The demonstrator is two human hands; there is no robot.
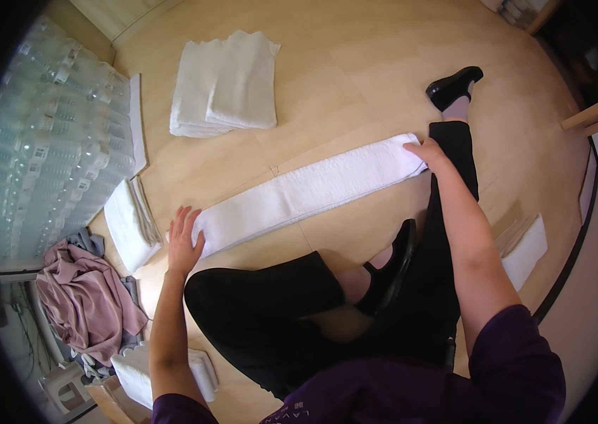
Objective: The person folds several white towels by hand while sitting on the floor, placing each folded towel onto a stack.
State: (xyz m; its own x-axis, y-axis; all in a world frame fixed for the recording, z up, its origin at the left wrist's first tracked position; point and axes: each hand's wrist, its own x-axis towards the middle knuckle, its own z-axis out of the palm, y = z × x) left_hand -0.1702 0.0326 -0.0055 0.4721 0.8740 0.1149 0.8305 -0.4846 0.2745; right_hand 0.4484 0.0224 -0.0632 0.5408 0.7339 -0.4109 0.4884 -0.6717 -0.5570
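Note:
A white terry towel (304, 193), folded into a long narrow strip, lies slantwise on the floor before my legs. My left hand (185, 241) rests at the strip's left end with its fingers spread. At the right end, my right hand (428, 153) has its thumb on top of the towel and its other fingers out of sight at the edge, pinching it. Beyond the strip sits a stack of folded white towels (243, 82). Another folded white towel bundle (132, 225) is just left of my left hand.
Shrink-wrapped clear plastic bottles (60, 143) are piled along the left. Below them lies a heap of mauve cloth (87, 302). More folded white towels (137, 373) are near my left forearm, and another folded bundle (524, 252) lies right of my right arm.

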